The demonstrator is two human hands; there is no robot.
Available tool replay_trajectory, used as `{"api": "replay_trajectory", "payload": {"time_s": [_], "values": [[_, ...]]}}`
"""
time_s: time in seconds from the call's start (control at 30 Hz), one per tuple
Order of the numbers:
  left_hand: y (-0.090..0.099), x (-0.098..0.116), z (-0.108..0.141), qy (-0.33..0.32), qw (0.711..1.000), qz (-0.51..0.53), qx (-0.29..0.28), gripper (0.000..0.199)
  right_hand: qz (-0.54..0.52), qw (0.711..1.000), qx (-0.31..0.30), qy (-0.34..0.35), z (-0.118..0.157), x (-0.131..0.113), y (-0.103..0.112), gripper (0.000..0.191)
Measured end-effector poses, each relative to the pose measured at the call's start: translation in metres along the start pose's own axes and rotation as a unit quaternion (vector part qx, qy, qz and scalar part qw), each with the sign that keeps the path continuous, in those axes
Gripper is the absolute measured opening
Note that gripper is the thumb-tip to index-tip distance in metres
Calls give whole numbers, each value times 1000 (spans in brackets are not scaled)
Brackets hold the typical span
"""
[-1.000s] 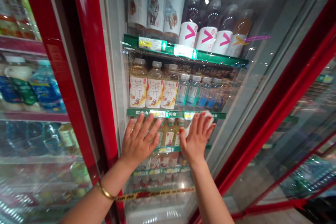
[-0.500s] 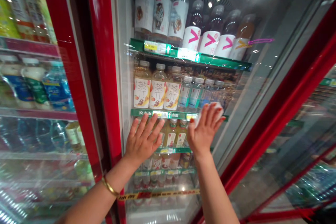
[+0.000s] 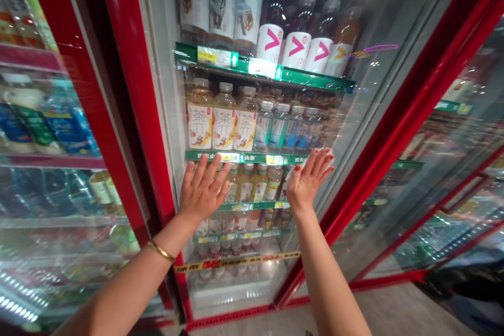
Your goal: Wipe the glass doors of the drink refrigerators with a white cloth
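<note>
My left hand (image 3: 202,189), fingers spread, is raised in front of the glass door at the left side of a red-framed drinks cooler (image 3: 136,89). A gold bangle (image 3: 160,251) circles that wrist. Farther right, my right hand (image 3: 309,178) presses a white cloth or tissue (image 3: 326,160) toward the glass near the right part of the door; its fingers are extended over the white piece. Behind the glass, tea bottles (image 3: 223,121) with white labels stand on the shelf above my left hand. Whether the left palm touches the glass cannot be told.
Tall bottles (image 3: 248,10) fill the upper shelf. A yellow printed strip (image 3: 236,261) crosses the door low down. Another cooler with blue-labelled bottles (image 3: 65,118) stands at the left, and more red-framed glass doors at the right. A dark object (image 3: 468,294) lies at the lower right.
The view has shifted, so the cooler appears farther left and higher. My right hand sits closer to the right door frame, with the white piece still under it. The left hand stays spread.
</note>
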State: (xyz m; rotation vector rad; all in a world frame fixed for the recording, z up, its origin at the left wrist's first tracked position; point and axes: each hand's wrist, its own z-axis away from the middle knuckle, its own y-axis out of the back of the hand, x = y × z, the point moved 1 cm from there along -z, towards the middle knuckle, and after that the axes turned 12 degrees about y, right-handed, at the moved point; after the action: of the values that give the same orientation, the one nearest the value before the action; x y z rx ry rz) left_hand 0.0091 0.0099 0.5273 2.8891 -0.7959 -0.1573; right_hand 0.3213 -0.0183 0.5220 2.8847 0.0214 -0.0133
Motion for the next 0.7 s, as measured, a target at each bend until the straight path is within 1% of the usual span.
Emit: {"api": "replay_trajectory", "payload": {"time_s": [0.07,0.13,0.2,0.27,0.3,0.33,0.37,0.4,0.43,0.47,0.5,0.53,0.57,0.6,0.63,0.67,0.7], "values": [[0,0,0,-4,1000,-9,1,84,-1,1000,5,19,2,-7,-1,75],[-1,0,1,-8,1000,-14,3,84,-8,1000,3,17,6,-1,1,77],[-1,0,1,-6,1000,-16,3,85,-20,999,8,-26,2,13,5,83],[-1,-1,1,-2,1000,-14,0,84,-23,996,26,-85,-11,19,7,88],[-1,-1,1,-2,1000,-11,-1,84,-21,994,35,-106,-19,15,7,88],[-1,-2,2,-3,1000,-4,-2,84,-17,993,38,-110,-24,4,6,88],[0,-2,2,-5,1000,6,-3,84,-13,995,28,-90,-27,-13,4,87],[0,-2,2,-7,1000,20,-4,83,-12,999,13,-49,-24,-33,1,86],[1,-3,3,-7,999,35,-5,83,-13,1000,-19,12,-16,-56,-3,85],[1,-3,3,-5,999,48,-8,81,-19,994,-53,96,-3,-76,-6,84],[2,-3,3,-1,998,56,-9,80,-29,981,-79,173,13,-92,-8,83],[2,-3,3,3,998,60,-9,80,-28,975,-90,201,30,-99,-8,82],[1,-2,3,6,998,60,-7,79,-20,975,-86,204,43,-99,-6,85],[1,-2,2,6,998,59,-4,79,-9,979,-76,187,52,-91,-3,87],[1,-1,2,5,998,58,-1,79,5,987,-59,152,54,-78,1,89],[0,-1,2,0,998,59,2,79,20,993,-38,110,49,-64,4,90],[0,-1,1,-4,998,60,3,79,32,997,-17,66,37,-50,7,89]]}}
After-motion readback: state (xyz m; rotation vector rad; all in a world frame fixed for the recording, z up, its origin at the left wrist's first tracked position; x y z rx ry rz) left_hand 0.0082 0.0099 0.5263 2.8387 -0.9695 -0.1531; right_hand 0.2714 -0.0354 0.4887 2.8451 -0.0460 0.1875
